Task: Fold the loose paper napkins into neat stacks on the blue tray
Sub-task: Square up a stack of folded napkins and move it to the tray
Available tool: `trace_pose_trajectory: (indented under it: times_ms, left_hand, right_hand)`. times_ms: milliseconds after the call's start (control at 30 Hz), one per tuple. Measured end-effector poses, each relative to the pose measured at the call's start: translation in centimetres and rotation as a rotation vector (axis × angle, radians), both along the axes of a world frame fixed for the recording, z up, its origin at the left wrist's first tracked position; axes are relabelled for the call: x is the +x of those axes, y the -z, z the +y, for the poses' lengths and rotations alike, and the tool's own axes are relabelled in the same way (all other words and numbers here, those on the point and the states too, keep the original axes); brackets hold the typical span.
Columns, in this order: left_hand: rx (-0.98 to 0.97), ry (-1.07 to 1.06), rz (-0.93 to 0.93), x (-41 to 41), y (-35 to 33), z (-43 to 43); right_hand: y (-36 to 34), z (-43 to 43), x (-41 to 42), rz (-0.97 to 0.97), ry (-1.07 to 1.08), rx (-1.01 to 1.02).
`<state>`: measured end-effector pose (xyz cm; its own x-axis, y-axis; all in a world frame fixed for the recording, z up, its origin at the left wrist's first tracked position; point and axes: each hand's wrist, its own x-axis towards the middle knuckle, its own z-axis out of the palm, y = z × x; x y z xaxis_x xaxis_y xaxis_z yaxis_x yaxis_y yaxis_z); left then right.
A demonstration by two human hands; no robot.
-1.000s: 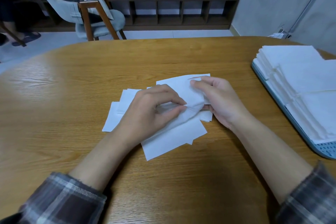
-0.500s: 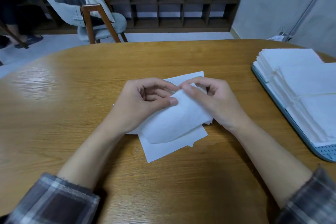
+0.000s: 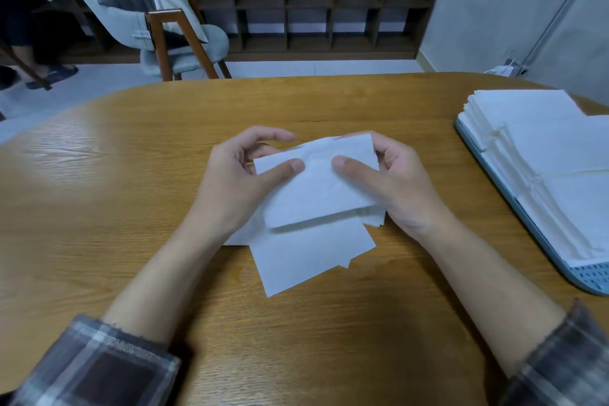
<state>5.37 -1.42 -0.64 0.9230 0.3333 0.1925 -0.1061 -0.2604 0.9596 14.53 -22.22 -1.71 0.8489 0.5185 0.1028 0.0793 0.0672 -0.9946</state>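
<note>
A white paper napkin [image 3: 316, 188] is held a little above the wooden table [image 3: 131, 194], folded over with its crease toward me. My left hand [image 3: 237, 181] pinches its left edge, thumb on top. My right hand [image 3: 392, 184] pinches its right edge the same way. Under it a few loose napkins [image 3: 306, 257] lie flat on the table, partly hidden by my hands. At the right stands the blue tray [image 3: 514, 208], covered by stacks of folded napkins [image 3: 557, 168].
The tray's perforated corner [image 3: 590, 277] lies near the table's right edge. Beyond the far edge stand a grey chair [image 3: 171, 30] with wooden legs and a dark cubby shelf [image 3: 316, 0]. Someone's feet in sandals [image 3: 49, 72] show at the far left.
Both hands lifted one napkin off the loose pile and turned it over into a fold; my thumbs now lie on top of it, spread apart toward its edges.
</note>
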Motion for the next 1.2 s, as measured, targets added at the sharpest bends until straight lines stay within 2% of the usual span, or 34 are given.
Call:
trace_pose_trajectory:
  times_ms: [133,333,433,533,667,767,967,1033,1133,1200]
  left_hand:
    - [-0.048,-0.016,0.007,0.0,0.5,0.0]
    - [-0.004,-0.050,-0.013,0.0,0.6,0.0]
    - [0.005,-0.058,-0.020,0.0,0.7,-0.1]
    - [0.008,-0.051,-0.010,0.0,0.7,-0.2]
    - [0.136,-0.041,0.025,0.1,1.0,-0.1]
    - [0.099,0.028,0.053,0.2,1.0,0.0]
    - [0.069,-0.014,-0.040,0.1,1.3,-0.1]
    - [0.201,-0.048,-0.076,0.1,1.7,-0.2]
    - [0.542,-0.056,-0.153,0.1,2.4,-0.4]
    - [0.625,0.014,-0.117,0.1,2.7,-0.5]
  right_hand:
    - [-0.1,0.3,-0.3,-0.047,-0.013,-0.024]
    - [-0.1,0.4,-0.6,-0.131,-0.043,-0.051]
    - [-0.2,0.3,-0.6,-0.114,-0.078,-0.016]
    - [-0.1,0.3,-0.6,-0.139,-0.082,-0.016]
    - [0.0,0.2,-0.5,-0.206,-0.070,-0.004]
    - [0.1,0.3,-0.3,-0.254,-0.065,0.001]
    - [0.4,-0.1,0.2,-0.244,-0.069,-0.143]
    - [0.8,0.0,0.2,-0.262,-0.014,-0.199]
    - [1.3,0.0,1.2,-0.318,0.190,-0.254]
    - [1.5,-0.3,1.9,-0.324,0.288,-0.270]
